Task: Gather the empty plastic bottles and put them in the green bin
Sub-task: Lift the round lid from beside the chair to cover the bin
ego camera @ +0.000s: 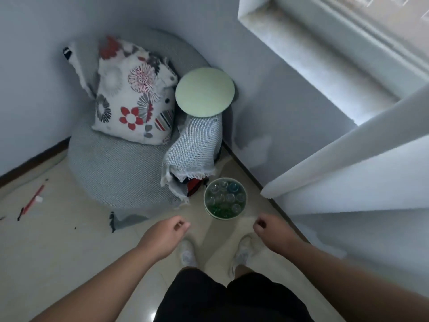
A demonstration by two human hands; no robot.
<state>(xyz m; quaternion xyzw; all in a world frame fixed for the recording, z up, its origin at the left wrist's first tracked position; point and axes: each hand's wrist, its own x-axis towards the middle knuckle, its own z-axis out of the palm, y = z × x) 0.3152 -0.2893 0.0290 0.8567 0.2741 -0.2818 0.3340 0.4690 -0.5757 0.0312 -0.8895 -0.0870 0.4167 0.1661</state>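
Head view: I log one green bin standing on the tiled floor, just ahead of my two shoes. It sits in a narrow gap with the fringed edge of one grey blanket to its left and the dark baseboard of the wall to its right, near both and touching neither as far as I can see. The plastic bottles stand upright inside the bin, packed close. I count roughly ten tops, but blur prevents an exact figure. Left hand and right hand hang either side of the bin's near edge, fingers loosely curled, nothing in either. One grey pouf fills the corner, carrying one floral cushion. One round pale-green top stands beside it over the blanket. A white panel juts in from the right, closing that side. Open floor lies to the left, with one red stick lying there.
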